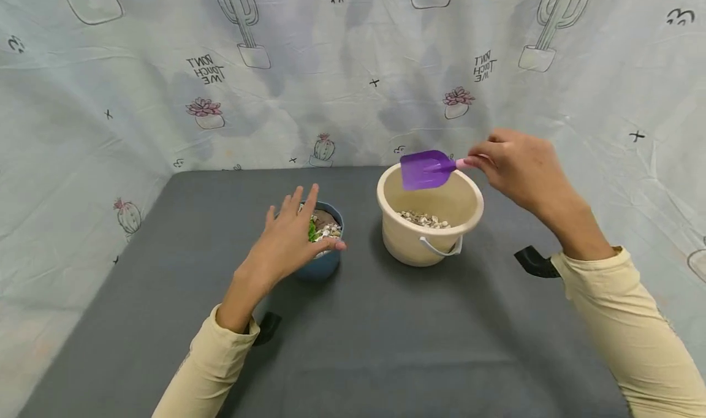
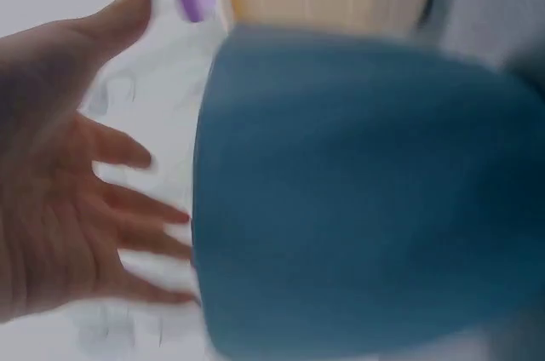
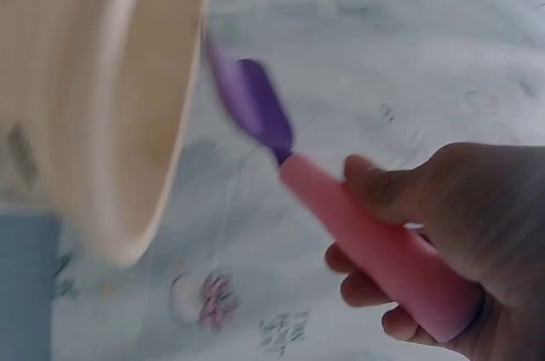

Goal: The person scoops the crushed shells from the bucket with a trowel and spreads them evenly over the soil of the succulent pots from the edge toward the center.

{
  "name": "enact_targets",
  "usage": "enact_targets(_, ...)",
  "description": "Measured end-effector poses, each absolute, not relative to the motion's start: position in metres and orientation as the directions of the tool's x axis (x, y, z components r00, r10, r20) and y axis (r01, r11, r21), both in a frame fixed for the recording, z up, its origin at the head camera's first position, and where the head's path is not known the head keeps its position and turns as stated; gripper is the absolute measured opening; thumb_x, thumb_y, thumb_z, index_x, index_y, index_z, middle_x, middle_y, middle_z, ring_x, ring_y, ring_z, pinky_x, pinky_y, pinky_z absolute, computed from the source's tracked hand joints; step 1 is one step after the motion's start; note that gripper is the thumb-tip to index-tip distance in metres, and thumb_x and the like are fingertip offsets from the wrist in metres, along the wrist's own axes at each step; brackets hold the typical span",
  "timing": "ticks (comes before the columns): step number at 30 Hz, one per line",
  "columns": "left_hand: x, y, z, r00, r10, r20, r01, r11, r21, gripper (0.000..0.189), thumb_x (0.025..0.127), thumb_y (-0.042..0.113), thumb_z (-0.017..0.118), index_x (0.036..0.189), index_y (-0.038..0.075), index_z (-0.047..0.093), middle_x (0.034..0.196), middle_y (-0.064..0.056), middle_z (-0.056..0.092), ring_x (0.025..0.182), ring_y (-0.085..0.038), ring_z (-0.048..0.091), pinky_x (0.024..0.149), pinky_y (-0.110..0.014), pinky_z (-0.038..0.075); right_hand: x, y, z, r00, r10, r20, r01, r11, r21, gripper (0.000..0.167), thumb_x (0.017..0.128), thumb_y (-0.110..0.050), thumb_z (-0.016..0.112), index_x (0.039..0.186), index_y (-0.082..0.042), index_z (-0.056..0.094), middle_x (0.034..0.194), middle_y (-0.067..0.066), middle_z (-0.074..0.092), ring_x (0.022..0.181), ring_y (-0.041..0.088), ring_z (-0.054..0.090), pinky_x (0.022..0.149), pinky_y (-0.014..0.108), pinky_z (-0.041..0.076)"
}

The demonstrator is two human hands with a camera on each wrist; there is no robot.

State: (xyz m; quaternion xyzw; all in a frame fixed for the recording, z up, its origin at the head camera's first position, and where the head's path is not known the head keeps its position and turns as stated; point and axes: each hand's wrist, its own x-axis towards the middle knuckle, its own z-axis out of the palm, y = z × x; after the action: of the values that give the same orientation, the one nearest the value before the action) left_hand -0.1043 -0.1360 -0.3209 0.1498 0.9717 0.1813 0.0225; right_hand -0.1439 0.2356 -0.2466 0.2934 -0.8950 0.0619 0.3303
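Note:
My right hand point(image 1: 515, 167) grips the pink handle of a small purple shovel point(image 1: 426, 170), its blade over the mouth of a cream bucket point(image 1: 410, 240). In the right wrist view fingers and thumb wrap the pink handle point(image 3: 366, 242). White and grey pebbles point(image 1: 423, 219) lie at the bottom of the bucket. My left hand point(image 1: 287, 237), fingers spread, hovers over a blue pot point(image 1: 320, 265). Inside the pot are brown soil, pale pebbles point(image 1: 329, 231) and a bit of green plant point(image 1: 312, 229), partly hidden by the hand. In the left wrist view the blue pot's wall fills the middle.
Both containers stand on a grey table point(image 1: 375, 344), the pot left of the bucket. A white cloth point(image 1: 353, 99) printed with cacti hangs behind and at the sides. The bucket's pale handle point(image 1: 441, 247) hangs down its front. Dark straps show at both sleeves.

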Motion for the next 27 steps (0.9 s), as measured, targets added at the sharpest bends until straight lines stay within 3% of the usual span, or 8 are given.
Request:
enact_targets(3,-0.114,-0.107,-0.317,-0.906,0.411,0.105,0.414,0.806,0.422,0.106,0.092,0.065,0.068,0.170,0.018,0.015,0.174,-0.020,0.021,0.159,-0.044,0.030,0.127,-0.065,0.028,-0.146,0.251,-0.253,-0.664,-0.527,0.530,-0.525,0.834,0.171,0.010,0.083,-0.016,0.088,0.082,-0.009,0.081,0.067,0.007,0.061,0.057,0.025,0.056,0.051,0.040,0.043)
enact_targets(6,-0.122,-0.077,-0.315,-0.866,0.478,0.147,0.490,0.753,0.439,0.096,0.095,0.060,0.068,0.168,0.014,0.025,0.171,-0.022,0.029,0.153,-0.044,0.042,0.120,-0.060,0.042,-0.154,0.244,-0.264,-0.715,-0.575,0.398,-0.505,0.818,0.275,0.006,0.084,-0.013,0.085,0.081,-0.009,0.080,0.070,0.009,0.064,0.067,0.031,0.062,0.057,0.042,0.047)
enact_targets(10,-0.128,-0.046,-0.320,-0.816,0.544,0.195,0.570,0.702,0.427,0.086,0.097,0.056,0.068,0.160,0.004,0.042,0.164,-0.026,0.041,0.137,-0.043,0.059,0.106,-0.053,0.056,-0.167,0.228,-0.279,-0.692,-0.656,0.301,-0.513,0.741,0.433,0.017,0.088,-0.002,0.076,0.072,-0.010,0.073,0.077,0.011,0.067,0.076,0.033,0.065,0.063,0.041,0.047)
enact_targets(13,-0.129,-0.035,-0.326,-0.793,0.559,0.244,0.608,0.690,0.393,0.067,0.097,0.052,0.071,0.136,-0.001,0.064,0.153,-0.025,0.053,0.120,-0.039,0.069,0.094,-0.050,0.061,-0.178,0.219,-0.290,-0.651,-0.711,0.266,-0.515,0.671,0.533,0.028,0.090,0.002,0.071,0.066,-0.011,0.067,0.078,0.011,0.068,0.076,0.032,0.065,0.064,0.038,0.047)
enact_targets(14,-0.128,-0.033,-0.328,-0.792,0.554,0.255,0.609,0.696,0.380,0.061,0.096,0.051,0.072,0.129,0.000,0.068,0.151,-0.025,0.056,0.117,-0.039,0.070,0.092,-0.050,0.061,-0.181,0.217,-0.294,-0.642,-0.723,0.255,-0.516,0.653,0.555,0.029,0.091,0.001,0.071,0.066,-0.012,0.067,0.078,0.011,0.068,0.076,0.032,0.065,0.065,0.038,0.047)
enact_targets(17,-0.126,-0.032,-0.331,-0.797,0.543,0.262,0.603,0.709,0.365,0.052,0.097,0.048,0.073,0.120,0.002,0.074,0.152,-0.025,0.056,0.128,-0.043,0.066,0.095,-0.056,0.060,-0.189,0.212,-0.304,-0.628,-0.750,0.210,-0.518,0.603,0.607,0.028,0.092,-0.006,0.074,0.066,-0.014,0.067,0.081,0.009,0.070,0.078,0.030,0.064,0.069,0.037,0.047)
enact_targets(23,-0.128,-0.031,-0.332,-0.785,0.555,0.275,0.620,0.692,0.370,0.051,0.098,0.047,0.071,0.128,0.005,0.072,0.155,-0.025,0.053,0.143,-0.046,0.052,0.103,-0.063,0.054,-0.198,0.211,-0.311,-0.574,-0.801,0.169,-0.530,0.521,0.668,0.035,0.089,-0.009,0.078,0.060,-0.017,0.059,0.071,0.006,0.066,0.068,0.025,0.058,0.065,0.035,0.041)
enact_targets(27,-0.129,-0.031,-0.333,-0.794,0.545,0.269,0.607,0.693,0.389,0.053,0.098,0.046,0.071,0.131,0.005,0.071,0.157,-0.025,0.051,0.145,-0.046,0.050,0.105,-0.065,0.053,-0.204,0.213,-0.310,-0.552,-0.815,0.176,-0.587,0.530,0.612,0.041,0.084,-0.010,0.082,0.058,-0.018,0.052,0.062,0.004,0.063,0.060,0.024,0.056,0.063,0.034,0.038)
